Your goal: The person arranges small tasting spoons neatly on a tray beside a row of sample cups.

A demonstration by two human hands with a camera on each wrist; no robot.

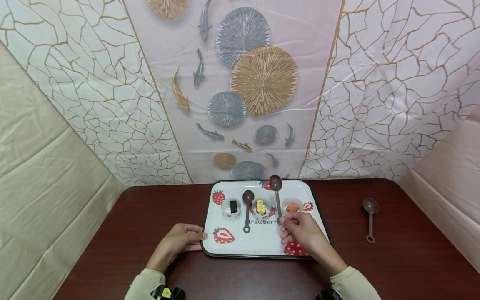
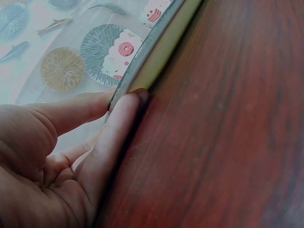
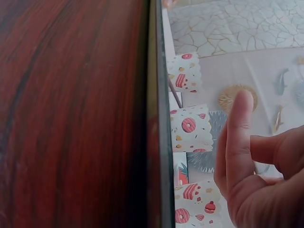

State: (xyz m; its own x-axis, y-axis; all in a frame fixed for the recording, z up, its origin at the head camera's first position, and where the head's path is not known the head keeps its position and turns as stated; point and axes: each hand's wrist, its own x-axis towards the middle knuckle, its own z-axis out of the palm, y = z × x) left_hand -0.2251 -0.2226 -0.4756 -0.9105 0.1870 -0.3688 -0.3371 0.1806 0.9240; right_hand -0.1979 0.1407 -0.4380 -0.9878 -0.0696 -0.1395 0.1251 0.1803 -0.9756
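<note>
A white tray (image 1: 240, 246) with strawberry prints and a dark rim lies on the table. At its left edge my left hand (image 1: 181, 239) grips the rim, thumb and finger on either side of it in the left wrist view. My right hand (image 1: 303, 230) pinches the handle end of a brown spoon (image 1: 275, 183) over the tray's right half. Another brown spoon (image 1: 248, 198) lies on the tray between the left cup (image 1: 228, 214) and the middle cup (image 1: 258, 216). The right cup (image 1: 288, 201) is partly hidden by my right hand.
The cups hold a black-and-white piece (image 1: 233, 206), a yellow piece (image 1: 260, 206) and an orange piece (image 1: 291, 208). A third brown spoon (image 1: 370, 206) lies on the dark wooden table (image 1: 157, 208) to the right. A patterned cloth (image 1: 232, 146) hangs behind the table.
</note>
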